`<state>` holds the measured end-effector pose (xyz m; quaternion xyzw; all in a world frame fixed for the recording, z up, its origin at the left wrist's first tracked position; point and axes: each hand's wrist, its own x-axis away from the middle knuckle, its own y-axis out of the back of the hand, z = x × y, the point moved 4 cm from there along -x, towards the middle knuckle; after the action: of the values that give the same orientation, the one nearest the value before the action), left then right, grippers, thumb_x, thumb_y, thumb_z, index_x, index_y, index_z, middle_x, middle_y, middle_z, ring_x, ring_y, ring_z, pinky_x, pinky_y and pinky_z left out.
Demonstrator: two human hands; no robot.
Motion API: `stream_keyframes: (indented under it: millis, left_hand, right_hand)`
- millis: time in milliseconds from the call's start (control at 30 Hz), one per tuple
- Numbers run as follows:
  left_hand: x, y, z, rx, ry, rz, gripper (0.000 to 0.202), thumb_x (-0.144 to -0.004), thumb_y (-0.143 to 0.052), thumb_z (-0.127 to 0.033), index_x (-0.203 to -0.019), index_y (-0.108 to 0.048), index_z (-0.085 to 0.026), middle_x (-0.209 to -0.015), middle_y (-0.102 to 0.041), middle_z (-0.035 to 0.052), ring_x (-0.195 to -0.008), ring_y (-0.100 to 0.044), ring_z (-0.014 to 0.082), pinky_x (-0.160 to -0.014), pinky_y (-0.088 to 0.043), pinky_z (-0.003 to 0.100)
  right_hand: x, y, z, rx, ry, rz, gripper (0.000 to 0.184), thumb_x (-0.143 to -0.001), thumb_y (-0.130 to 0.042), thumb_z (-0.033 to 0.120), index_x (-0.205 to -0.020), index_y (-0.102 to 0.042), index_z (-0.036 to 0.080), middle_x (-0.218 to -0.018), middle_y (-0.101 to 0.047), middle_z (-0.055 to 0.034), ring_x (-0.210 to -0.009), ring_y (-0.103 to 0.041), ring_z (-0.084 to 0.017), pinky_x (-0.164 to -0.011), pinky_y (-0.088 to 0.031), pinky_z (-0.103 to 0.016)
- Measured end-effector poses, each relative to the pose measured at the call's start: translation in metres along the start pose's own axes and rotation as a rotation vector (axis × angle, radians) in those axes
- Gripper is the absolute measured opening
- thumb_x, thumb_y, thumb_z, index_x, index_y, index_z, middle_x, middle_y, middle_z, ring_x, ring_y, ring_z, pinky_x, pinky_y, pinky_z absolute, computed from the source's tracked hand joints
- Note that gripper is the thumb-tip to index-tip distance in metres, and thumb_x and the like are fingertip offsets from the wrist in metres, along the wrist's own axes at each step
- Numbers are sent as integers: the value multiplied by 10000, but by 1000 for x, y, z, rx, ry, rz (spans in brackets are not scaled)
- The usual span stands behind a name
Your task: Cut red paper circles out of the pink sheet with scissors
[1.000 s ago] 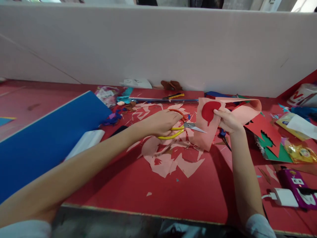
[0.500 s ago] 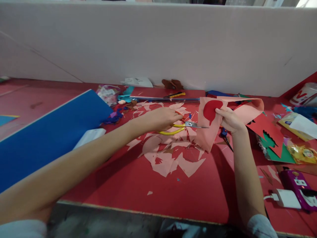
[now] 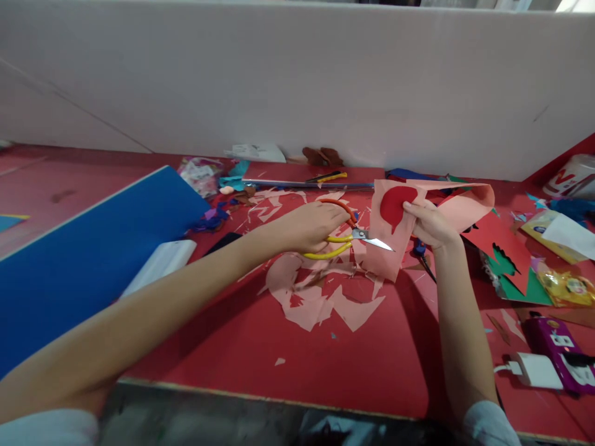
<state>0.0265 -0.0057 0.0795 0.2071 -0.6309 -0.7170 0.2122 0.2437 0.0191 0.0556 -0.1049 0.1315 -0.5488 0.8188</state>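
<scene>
My left hand [image 3: 313,224] is closed around the handles of a pair of scissors [image 3: 357,234], one loop orange and the other yellow. The blades point right and overlap the lower left part of a pink paper sheet [image 3: 382,254] in the view; whether they touch it, I cannot tell. My right hand [image 3: 432,223] pinches this sheet together with a red teardrop-like cutout [image 3: 395,207] lying against its face. The sheet's far end curls over to the right, behind the hand. Below the scissors, pink paper scraps [image 3: 307,310] are strewn over the red table [image 3: 232,353].
A blue board [image 3: 93,248] leans across the left side, near a white box-like object [image 3: 160,266]. Behind lies a yellow box cutter [image 3: 331,177]. Red paper [image 3: 504,248], a purple power strip [image 3: 560,353] and a white charger [image 3: 539,370] are on the right. A white partition [image 3: 297,80] closes the back.
My left hand has shifted slightly right with the scissors, and their tips now angle more downward over the pink sheet. My right hand and the sheet have barely moved.
</scene>
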Motion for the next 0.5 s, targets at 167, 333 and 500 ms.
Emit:
stream_keyframes:
  millis: [167,333,500]
  left_hand:
    - [-1,-6,0,22,8,-14,405,-833,-508,-360,-1160,-528,-121,-1155,-600,156,-1102,-541,273,-873,-409,361]
    - [-6,-6,-7,36,31,-8,411,-837,-482,-359,-1168,-522,-117,-1131,-610,164,-1046,-571,270,-801,-438,352]
    - [-8,-8,-10,28,33,-18,415,-840,-472,-360,-1186,-511,-133,-1171,-603,157,-1068,-569,257,-762,-449,322]
  right_hand:
    - [0,0,1,-5,8,0,264,-654,-752,374,-841,-681,202,-901,-727,-25,-990,-649,-225,-872,-525,-367]
    - [0,-1,1,4,-3,-15,271,-618,-771,390,-801,-680,211,-873,-732,-9,-961,-657,-221,-861,-530,-358]
    - [-1,1,0,-3,20,-4,245,-643,-753,369,-820,-683,215,-890,-728,-16,-1006,-642,-223,-875,-526,-365]
